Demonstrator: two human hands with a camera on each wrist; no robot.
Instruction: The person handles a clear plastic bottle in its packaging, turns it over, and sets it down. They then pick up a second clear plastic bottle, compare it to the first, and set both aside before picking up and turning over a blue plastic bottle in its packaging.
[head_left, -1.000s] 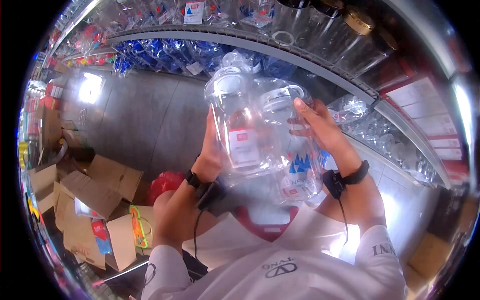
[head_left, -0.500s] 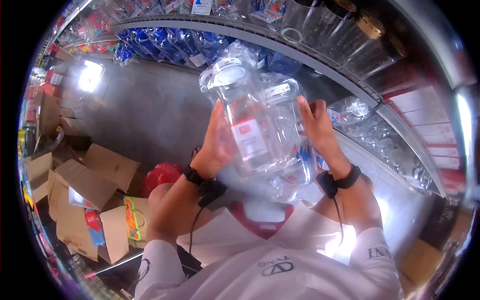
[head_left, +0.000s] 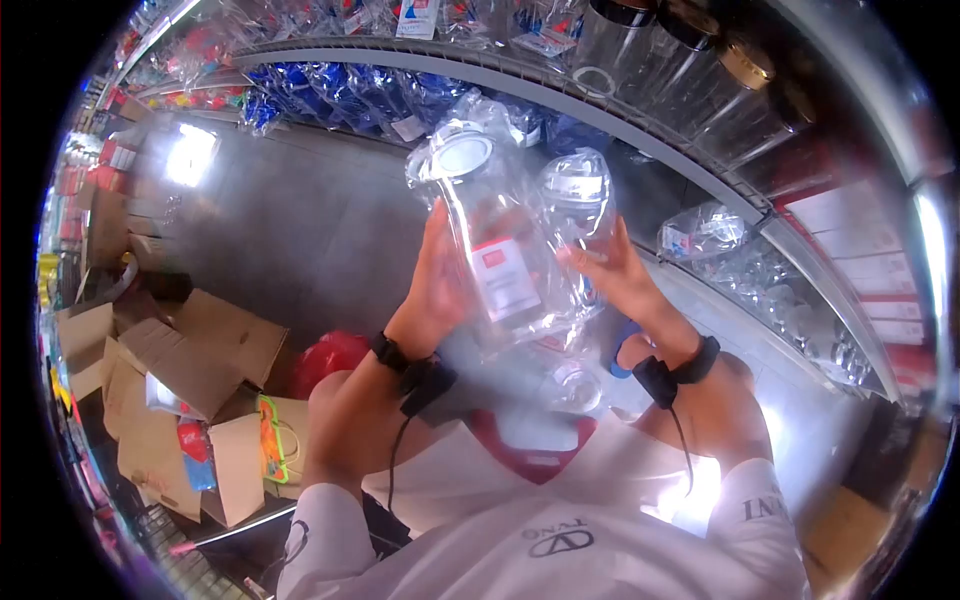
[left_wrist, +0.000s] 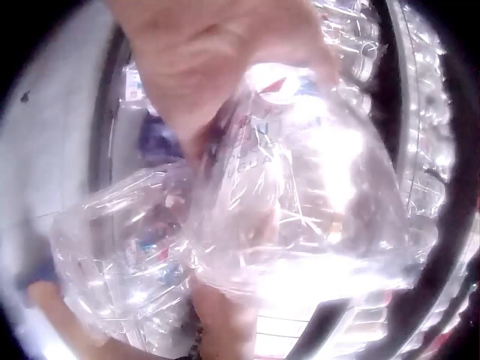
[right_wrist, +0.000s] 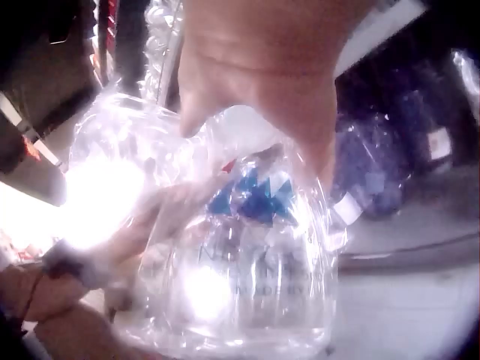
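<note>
Shelving tops the frame; centrally, I see left hand curled round one jug, right hand round another jug, likely for steadiness.

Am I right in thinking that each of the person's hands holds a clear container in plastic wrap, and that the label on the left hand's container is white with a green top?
Not quite: the label has a red top, not a green one, as the head view shows. The rest stands: the left hand and the right hand each hold a clear container in plastic wrap.
</note>
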